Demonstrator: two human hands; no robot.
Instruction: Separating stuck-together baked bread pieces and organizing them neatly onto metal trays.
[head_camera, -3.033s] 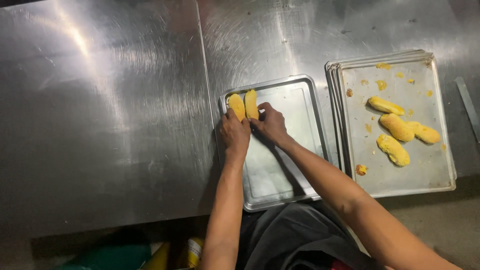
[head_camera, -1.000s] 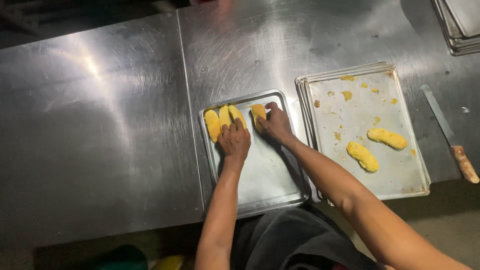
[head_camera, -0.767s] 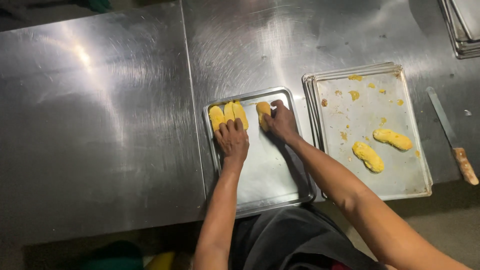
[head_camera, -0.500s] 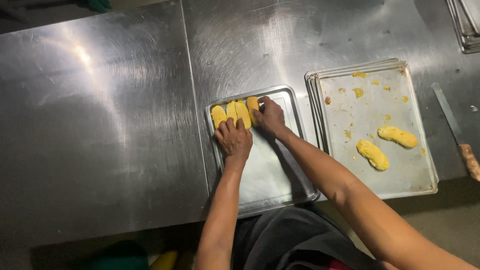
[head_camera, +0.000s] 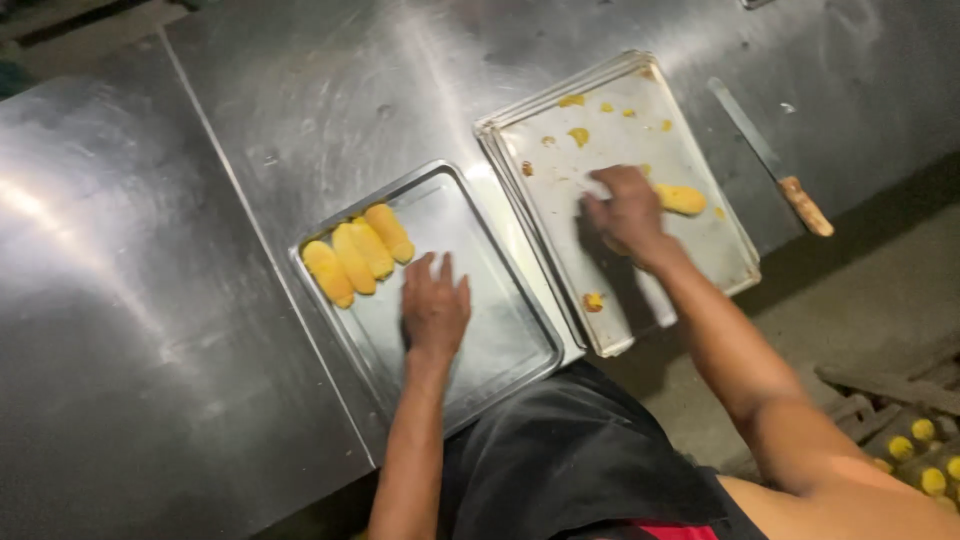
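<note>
The left hand (head_camera: 436, 308) is laid flat and released on the smaller tray (head_camera: 500, 345), apparently steadying it beside three yellow pieces (head_camera: 358, 255) lined up at its far corner; the right hand (head_camera: 627, 210) is curled over the crumb-strewn tray (head_camera: 700, 260), fingers seemingly not yet closed, touching the last yellow piece (head_camera: 682, 199); a knife (head_camera: 772, 158) is left aside on the tabletop (head_camera: 150, 300).

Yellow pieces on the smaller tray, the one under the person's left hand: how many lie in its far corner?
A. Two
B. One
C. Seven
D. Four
D: four yellow pieces lie side by side in the far corner of the smaller tray, just beyond the left hand, which rests flat on it.
</note>
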